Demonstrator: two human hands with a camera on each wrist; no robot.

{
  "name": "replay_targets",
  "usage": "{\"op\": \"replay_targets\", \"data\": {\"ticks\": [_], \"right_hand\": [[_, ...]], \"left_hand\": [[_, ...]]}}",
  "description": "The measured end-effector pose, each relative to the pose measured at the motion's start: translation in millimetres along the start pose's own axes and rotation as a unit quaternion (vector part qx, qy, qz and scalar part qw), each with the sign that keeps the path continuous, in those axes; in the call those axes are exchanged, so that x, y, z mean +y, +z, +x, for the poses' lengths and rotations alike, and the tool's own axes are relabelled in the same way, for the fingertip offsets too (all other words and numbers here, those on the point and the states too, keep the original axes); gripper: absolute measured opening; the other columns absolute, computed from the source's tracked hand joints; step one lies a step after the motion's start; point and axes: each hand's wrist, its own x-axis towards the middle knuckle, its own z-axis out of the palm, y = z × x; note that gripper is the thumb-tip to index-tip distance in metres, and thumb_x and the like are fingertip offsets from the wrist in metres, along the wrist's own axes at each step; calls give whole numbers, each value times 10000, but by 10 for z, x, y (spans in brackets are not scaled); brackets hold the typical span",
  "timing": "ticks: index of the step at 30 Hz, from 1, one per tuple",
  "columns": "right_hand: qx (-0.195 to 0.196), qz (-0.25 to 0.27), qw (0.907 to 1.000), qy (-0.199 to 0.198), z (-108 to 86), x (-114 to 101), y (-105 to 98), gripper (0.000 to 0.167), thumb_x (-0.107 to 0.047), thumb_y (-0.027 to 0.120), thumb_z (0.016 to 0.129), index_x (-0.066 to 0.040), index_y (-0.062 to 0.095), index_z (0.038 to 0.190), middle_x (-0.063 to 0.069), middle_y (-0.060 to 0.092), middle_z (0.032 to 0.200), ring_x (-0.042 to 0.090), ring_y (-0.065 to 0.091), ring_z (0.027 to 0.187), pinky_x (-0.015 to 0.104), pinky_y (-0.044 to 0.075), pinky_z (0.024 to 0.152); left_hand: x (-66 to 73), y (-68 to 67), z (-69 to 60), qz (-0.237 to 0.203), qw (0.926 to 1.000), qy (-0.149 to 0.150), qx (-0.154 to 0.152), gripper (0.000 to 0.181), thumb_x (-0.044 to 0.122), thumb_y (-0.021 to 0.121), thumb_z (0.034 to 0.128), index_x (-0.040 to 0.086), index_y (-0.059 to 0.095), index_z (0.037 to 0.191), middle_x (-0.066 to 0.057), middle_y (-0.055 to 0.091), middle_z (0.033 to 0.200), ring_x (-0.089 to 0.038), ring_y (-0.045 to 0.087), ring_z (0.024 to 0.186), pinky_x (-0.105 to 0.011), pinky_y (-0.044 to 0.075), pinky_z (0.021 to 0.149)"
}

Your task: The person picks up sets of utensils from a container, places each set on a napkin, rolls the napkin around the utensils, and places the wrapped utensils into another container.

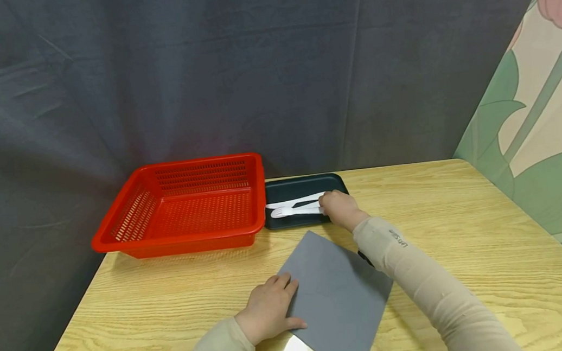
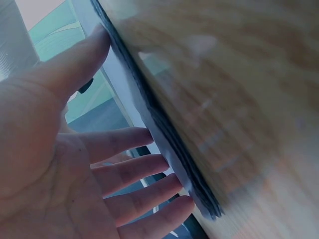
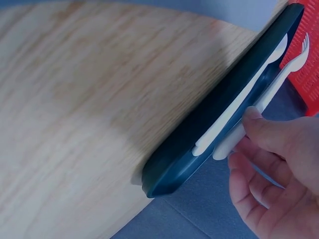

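Observation:
The right hand (image 1: 340, 209) is over the right part of a dark tray (image 1: 301, 184). In the right wrist view, its thumb and fingers (image 3: 253, 113) pinch the handle of a white fork (image 3: 279, 82), tines pointing away from the hand. A white spoon (image 3: 224, 119) lies in the tray beside that fork. White utensils (image 1: 307, 198) show left of the hand in the head view. The left hand (image 1: 269, 308), fingers spread, rests on the left edge of a flat grey sheet (image 1: 335, 297); the left wrist view shows layers along the edge of the sheet (image 2: 172, 144).
A red perforated basket (image 1: 205, 210) stands left of the tray, close against it. The pale wooden table (image 1: 434, 203) extends to the right of the tray. A dark curtain (image 1: 254, 79) hangs behind, and a flower-patterned surface (image 1: 545, 179) is at the right.

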Motion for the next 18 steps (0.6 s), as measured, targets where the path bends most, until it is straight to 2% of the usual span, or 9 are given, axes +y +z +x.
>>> {"op": "replay_targets", "data": {"ticks": [18], "right_hand": [[131,170,9998,-10,-20,27,-17,34,-83,639,865,-65,667,861,97,680,887,236,610,806,377,535,737]], "left_hand": [[3,3,4,54,10000,12,9,766,608,658,740,93,545,1297,-82,555,1290,-249,553,1136,-348,523,819]]}}
